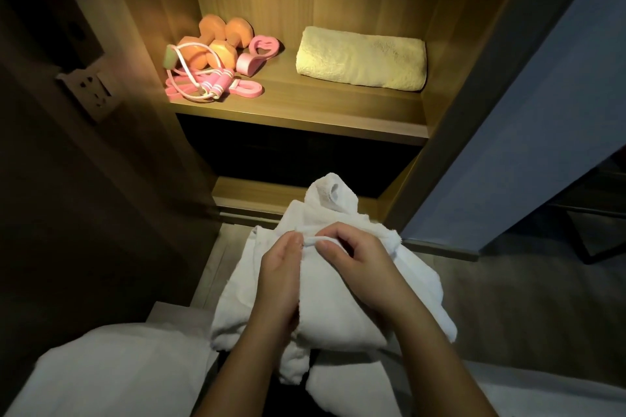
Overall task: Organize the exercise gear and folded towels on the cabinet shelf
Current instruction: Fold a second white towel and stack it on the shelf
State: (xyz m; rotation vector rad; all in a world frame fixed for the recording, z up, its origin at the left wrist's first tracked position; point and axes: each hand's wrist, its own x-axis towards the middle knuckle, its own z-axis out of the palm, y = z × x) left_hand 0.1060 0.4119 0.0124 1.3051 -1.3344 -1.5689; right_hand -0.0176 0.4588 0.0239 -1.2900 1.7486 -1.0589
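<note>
Below the shelf, which bears one folded towel and two dumbbells, I see the left hand and right hand pinching one white towel between them.

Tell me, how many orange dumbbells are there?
2. Both lie at the left of the shelf among pink gear: the left dumbbell partly under a jump rope, the right dumbbell beside it. More could hide behind.

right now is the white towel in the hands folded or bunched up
Bunched up: the white towel sags in rumpled lumps while the left hand and right hand pinch its edge.
</note>
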